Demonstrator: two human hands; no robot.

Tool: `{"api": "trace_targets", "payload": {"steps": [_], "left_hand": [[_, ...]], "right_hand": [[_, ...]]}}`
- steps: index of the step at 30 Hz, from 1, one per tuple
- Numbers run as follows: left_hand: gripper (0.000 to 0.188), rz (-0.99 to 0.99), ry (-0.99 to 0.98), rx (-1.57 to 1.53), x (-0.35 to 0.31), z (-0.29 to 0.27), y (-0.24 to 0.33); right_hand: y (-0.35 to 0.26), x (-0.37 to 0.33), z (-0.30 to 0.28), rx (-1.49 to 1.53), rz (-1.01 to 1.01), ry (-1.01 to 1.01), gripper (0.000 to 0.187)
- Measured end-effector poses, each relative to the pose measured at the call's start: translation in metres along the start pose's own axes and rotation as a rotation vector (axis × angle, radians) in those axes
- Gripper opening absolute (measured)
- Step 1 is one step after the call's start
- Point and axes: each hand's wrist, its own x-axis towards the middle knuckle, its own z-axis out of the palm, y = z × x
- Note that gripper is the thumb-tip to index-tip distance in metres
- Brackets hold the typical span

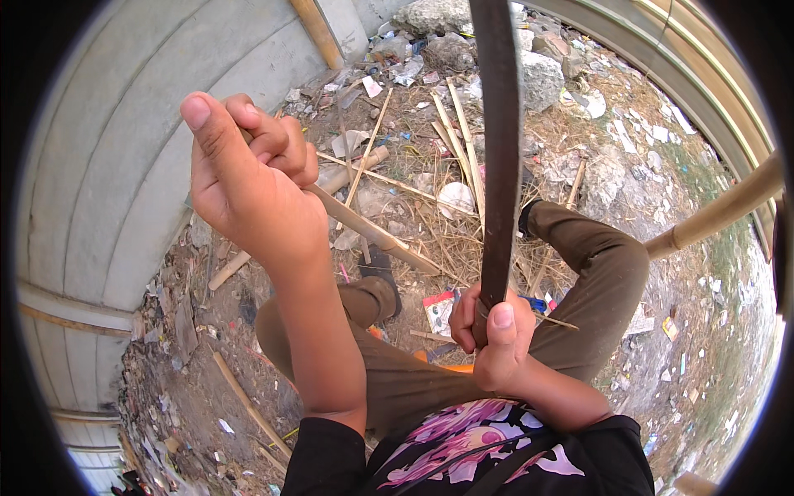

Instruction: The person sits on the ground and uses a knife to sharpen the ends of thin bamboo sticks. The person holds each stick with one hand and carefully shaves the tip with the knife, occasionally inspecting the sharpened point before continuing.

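My left hand (252, 169), raised at the left, is closed around a bamboo stick (376, 234). The stick slants down to the right from my fist, and its pale far end hangs between my legs. In front of my body, my right hand (496, 335) grips a machete (502, 149) by its handle, mostly hidden by my fingers. Its long dark blade points up past the top of the view, apart from the stick.
I sit low with bent knees over littered ground. Bamboo strips (467, 153) and rocks (542, 81) lie ahead. A grey panel wall (124, 149) stands at the left. A thick bamboo pole (719, 207) reaches in from the right, near my right knee (620, 256).
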Motion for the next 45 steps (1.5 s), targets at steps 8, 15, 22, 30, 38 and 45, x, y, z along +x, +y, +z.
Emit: {"api": "trace_targets", "payload": {"steps": [8,15,22,30,38,45], "left_hand": [[0.048,0.051,-0.004,0.004,-0.014,0.011,0.005],[0.048,-0.025,0.001,-0.043,-0.024,0.006,0.011],[0.047,0.054,0.053,-0.001,-0.009,-0.018,0.005],[0.042,0.058,0.045,-0.02,-0.015,-0.011,0.01],[0.04,0.018,0.023,-0.013,-0.014,-0.016,0.001],[0.038,0.036,0.005,-0.049,-0.017,-0.01,0.009]], "right_hand": [[0.074,-0.05,-0.037,0.021,0.911,-0.076,0.051],[0.041,-0.033,-0.025,0.194,-0.14,-0.113,0.053],[0.058,-0.049,-0.023,-0.228,0.6,-0.182,0.056],[0.044,-0.051,-0.016,0.033,-0.109,-0.039,0.057],[0.092,-0.056,-0.027,-0.329,0.621,-0.106,0.06],[0.048,-0.041,-0.003,0.0,0.103,-0.018,0.053]]}}
